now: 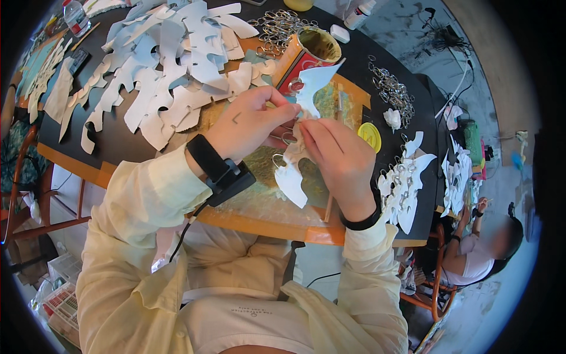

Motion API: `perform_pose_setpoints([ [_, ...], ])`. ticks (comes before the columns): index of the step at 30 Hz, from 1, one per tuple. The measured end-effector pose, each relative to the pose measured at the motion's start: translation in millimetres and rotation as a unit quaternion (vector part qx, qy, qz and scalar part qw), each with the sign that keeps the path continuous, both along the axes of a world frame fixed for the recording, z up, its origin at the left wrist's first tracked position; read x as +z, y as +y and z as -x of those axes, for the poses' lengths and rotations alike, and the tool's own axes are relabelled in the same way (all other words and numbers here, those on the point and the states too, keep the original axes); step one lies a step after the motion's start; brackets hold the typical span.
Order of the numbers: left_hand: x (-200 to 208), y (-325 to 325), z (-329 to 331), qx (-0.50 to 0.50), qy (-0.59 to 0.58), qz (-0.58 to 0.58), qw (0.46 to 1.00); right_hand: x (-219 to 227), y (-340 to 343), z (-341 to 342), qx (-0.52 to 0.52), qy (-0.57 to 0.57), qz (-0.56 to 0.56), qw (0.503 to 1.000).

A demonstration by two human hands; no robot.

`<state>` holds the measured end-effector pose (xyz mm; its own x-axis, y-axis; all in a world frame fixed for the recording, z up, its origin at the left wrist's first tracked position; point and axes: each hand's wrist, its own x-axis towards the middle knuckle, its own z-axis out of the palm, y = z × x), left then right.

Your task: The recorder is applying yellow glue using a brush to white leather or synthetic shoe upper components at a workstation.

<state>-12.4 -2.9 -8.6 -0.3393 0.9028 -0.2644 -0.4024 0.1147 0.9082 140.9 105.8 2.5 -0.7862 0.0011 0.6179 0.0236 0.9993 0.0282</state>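
Note:
Between my hands is a white, curved cut-out piece [290, 183] of thin sheet material, with wire-like metal rings at its edge. Its pointed upper end rises above my fingers, and its lower end hangs over the work board. My left hand [250, 121] pinches it from the left, thumb and fingertips together. On the other side, my right hand [345, 154] is closed on its middle. The fingers cover that middle, so what lies between the fingertips is hidden. Just behind the hands stands a red and yellow tin can [287, 66], open at the top.
Stacked white cut-outs [171, 76] cover the table's far left. Metal rings lie in a heap [283, 32] at the back and another [392, 88] at the right. Ringed pieces [407, 177] and a yellow lid [369, 137] sit at right. A co-worker [477, 253] sits beyond.

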Motion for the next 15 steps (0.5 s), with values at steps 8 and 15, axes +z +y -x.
perform_pose_setpoints([
  [8,-1,-1,3,0.014,0.022,-0.012,1.0,1,-1,2,-0.003,0.022,0.002,1.0],
  [15,-8,2,4,0.018,0.123,-0.043,0.991,0,2,1,0.002,0.017,0.051,0.999],
])
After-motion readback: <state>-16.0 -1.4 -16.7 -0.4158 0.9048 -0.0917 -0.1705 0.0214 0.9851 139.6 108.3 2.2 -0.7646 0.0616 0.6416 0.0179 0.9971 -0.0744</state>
